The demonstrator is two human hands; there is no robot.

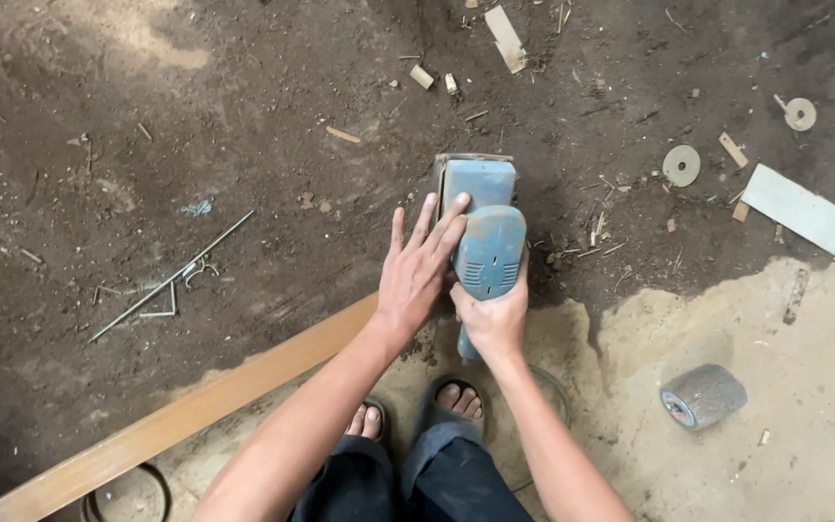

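A blue electric sander (483, 227) sits on the dirt floor in front of me. My right hand (491, 314) grips its rear handle from below. My left hand (417, 266) lies flat against the sander's left side, fingers spread and pointing up toward its front plate. A long wooden plank (186, 416) runs diagonally under my left forearm. My feet in sandals (456, 398) show between my arms.
A thin metal rod (171, 276) lies to the left. A grey sanding roll (703, 396) rests on sawdust at the right. Two round discs (681, 165) and a pale flat board (799, 208) lie at upper right. Wood scraps (506, 39) are scattered at top.
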